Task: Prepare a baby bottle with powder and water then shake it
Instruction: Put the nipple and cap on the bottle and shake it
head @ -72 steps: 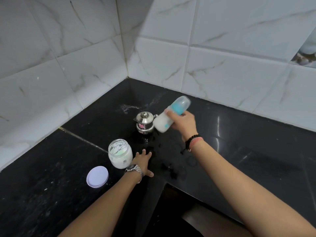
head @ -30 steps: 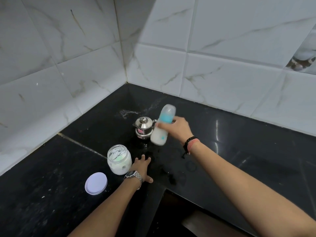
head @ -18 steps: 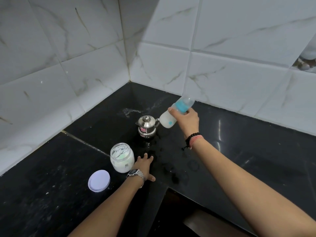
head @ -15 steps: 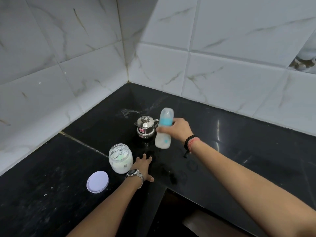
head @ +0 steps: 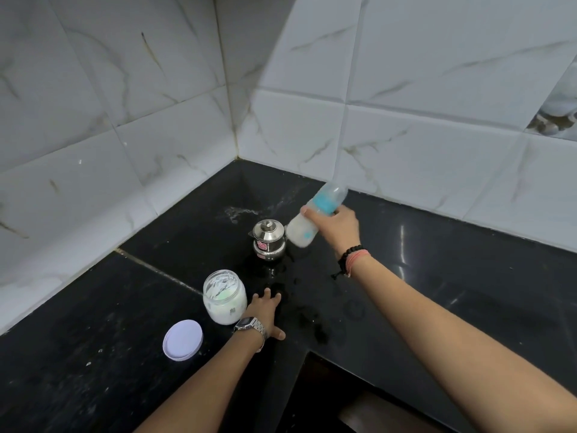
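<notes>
Right hand (head: 338, 228) grip clenched round baby bottle (head: 315, 215), now tilted from upright: shaking underway. Left hand (head: 263, 310) flat on table (head: 468, 276).

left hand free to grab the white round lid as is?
Probably yes: the left hand lies flat and empty on the black counter; the white round lid lies uncovered beside that wrist.

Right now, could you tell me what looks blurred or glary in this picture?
Head view: the bottle in the right hand is motion-blurred; glare streaks the counter; the jar and pot look sharp; a diagonal shadow crosses the tiles.
</notes>
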